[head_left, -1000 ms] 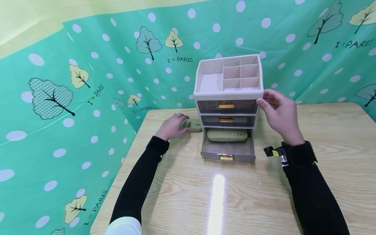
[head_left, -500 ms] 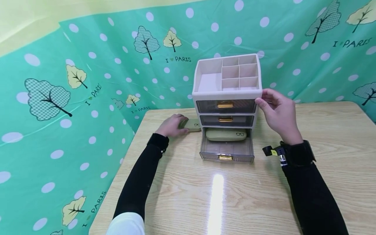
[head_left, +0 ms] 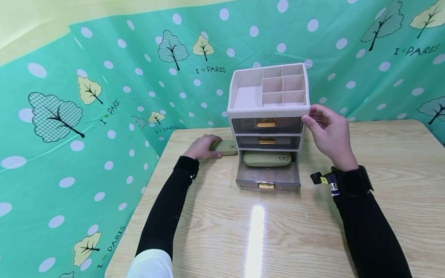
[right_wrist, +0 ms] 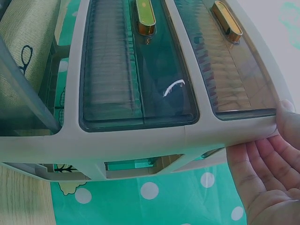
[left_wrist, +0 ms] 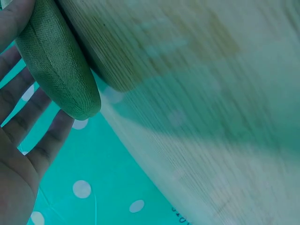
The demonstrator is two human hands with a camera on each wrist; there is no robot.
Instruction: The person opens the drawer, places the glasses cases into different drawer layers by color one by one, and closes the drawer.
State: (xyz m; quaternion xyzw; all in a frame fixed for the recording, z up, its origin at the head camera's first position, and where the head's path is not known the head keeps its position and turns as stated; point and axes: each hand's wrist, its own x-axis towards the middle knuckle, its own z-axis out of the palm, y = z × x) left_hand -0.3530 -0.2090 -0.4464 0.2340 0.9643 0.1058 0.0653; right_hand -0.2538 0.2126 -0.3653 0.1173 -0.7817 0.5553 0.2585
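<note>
In the head view, my left hand (head_left: 202, 147) holds the left end of a green glasses case (head_left: 224, 147) on the table, left of a white drawer organizer (head_left: 268, 112). The left wrist view shows the thumb on one side of this case (left_wrist: 58, 65) and the fingers spread along the other. With thumb in front and fingers around the side, my right hand (head_left: 333, 133) grips the organizer's upper right edge. Its bottom drawer (head_left: 267, 181) is pulled out. A second green glasses case (head_left: 265, 158) lies at the back of that drawer.
The two upper drawers (head_left: 266, 143) are closed and have gold handles. Divided compartments (head_left: 272, 84) make up the organizer's top. A wooden table (head_left: 215, 216) carries everything, with a green dotted cloth (head_left: 194, 46) hanging behind and at the left.
My left hand's fingers have shifted very slightly on the glasses case. The right hand, the organizer and the pulled-out drawer stay as they were; the head view has drifted a little.
</note>
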